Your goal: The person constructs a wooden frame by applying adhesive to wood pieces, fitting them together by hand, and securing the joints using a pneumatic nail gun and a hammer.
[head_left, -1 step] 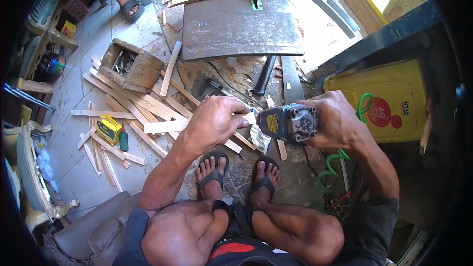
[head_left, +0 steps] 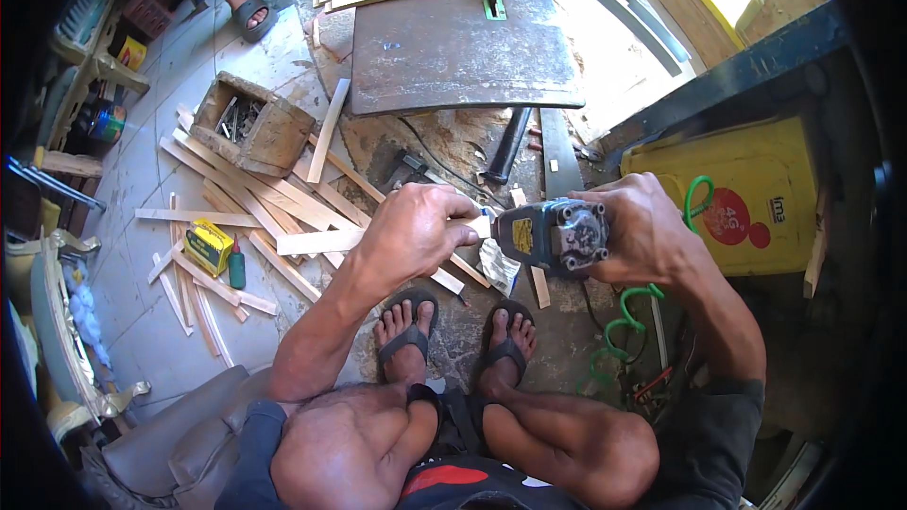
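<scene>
My left hand (head_left: 416,231) is closed on a pale wooden strip (head_left: 316,243), which sticks out on both sides of the fingers. In my right hand (head_left: 641,227) is a dark nail gun (head_left: 557,236) with bolts on its cap. The nail gun's front end meets the strip's right end, just beyond my left fingertips; exact contact is hard to make out. A green coiled hose (head_left: 624,323) hangs beside my right forearm. The fingers around the nail gun's grip are mostly hidden behind its body.
Loose wooden strips (head_left: 236,179) lie on the floor at left, with a wooden box (head_left: 274,137) of metal bits, a yellow box (head_left: 208,247) and a green bottle (head_left: 236,267). Ahead stands a saw table (head_left: 453,57); at right, a yellow panel (head_left: 756,170). Another person's sandalled foot (head_left: 250,17) shows far left.
The green coiled hose has swayed slightly. Both hands, the strip and the nail gun stay in place.
</scene>
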Tool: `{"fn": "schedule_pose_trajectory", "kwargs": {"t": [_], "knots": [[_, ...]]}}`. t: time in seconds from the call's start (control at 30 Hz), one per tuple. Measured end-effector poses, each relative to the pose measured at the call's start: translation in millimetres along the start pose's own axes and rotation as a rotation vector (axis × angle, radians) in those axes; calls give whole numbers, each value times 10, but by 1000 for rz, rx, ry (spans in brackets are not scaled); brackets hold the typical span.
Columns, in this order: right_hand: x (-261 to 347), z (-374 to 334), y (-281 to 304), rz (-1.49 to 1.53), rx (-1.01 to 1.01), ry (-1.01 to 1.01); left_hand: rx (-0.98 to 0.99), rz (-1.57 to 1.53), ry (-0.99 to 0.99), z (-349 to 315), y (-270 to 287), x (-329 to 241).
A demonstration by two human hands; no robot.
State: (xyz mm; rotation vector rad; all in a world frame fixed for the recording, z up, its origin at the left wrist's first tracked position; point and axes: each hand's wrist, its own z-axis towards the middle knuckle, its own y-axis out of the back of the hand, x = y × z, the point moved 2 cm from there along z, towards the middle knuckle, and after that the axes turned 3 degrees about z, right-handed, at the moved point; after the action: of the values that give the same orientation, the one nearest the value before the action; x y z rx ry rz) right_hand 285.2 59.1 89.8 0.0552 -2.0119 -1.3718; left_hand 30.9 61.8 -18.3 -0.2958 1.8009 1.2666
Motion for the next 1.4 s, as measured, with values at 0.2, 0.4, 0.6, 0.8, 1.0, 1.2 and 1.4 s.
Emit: {"fn": "schedule_pose_trajectory", "kwargs": {"t": [0.2, 0.4, 0.6, 0.8, 1.0, 1.2, 1.4], "knots": [[-31, 119, -69, -23, 48, -14, 4, -18, 13, -9, 16, 3], [-40, 150, -92, -7, 45, -25, -7, 8, 15, -9, 9, -26], [-27, 153, -70, -25, 91, -50, -5, 4, -3, -5, 14, -49], [-9, 170, -76, -71, 105, -52, 10, -4, -5, -10, 17, -58], [58, 163, -64, -113, 136, -83, 33, -11, 33, -18, 23, -65], [43, 69, -71, 8, 71, -96, -8, 7, 22, -22, 15, -25], [-493, -725, -931, 484, -279, -303, -18, 1, 4, -56, 60, 99]]}}
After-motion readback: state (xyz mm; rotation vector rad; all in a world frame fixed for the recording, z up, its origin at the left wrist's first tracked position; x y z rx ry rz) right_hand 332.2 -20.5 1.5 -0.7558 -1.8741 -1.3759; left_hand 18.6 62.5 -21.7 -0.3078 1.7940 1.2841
